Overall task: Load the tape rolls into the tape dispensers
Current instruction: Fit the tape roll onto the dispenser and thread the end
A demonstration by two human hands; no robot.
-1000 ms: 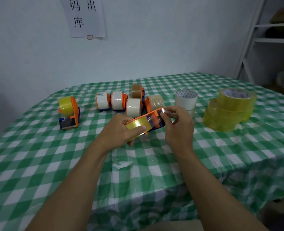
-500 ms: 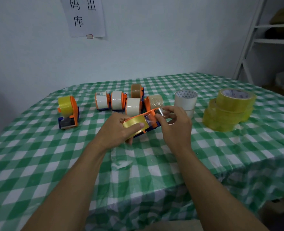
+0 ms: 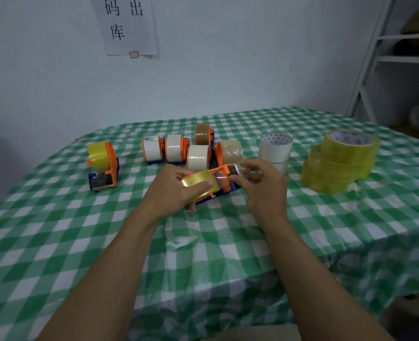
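Note:
My left hand (image 3: 171,190) grips an orange and blue tape dispenser (image 3: 222,185) with a yellow tape roll (image 3: 197,180) mounted on it, thumb lying across the roll. My right hand (image 3: 262,190) pinches the clear free end of the tape (image 3: 224,175) at the dispenser's front. The dispenser lies tilted, low over the checked tablecloth. Behind it stand several loaded dispensers (image 3: 198,156) with white, brown and clear rolls. Another loaded dispenser (image 3: 104,166) with a yellow roll stands apart at the left.
Two stacked white tape rolls (image 3: 276,148) stand just behind my right hand. A pile of yellow tape rolls (image 3: 338,161) sits at the right. The green checked table (image 3: 56,230) drops off at its front edge. A white shelf frame (image 3: 375,57) stands at the far right.
Both hands have lowered the dispenser slightly toward the table. My right hand has shifted along the tape end near the dispenser's front.

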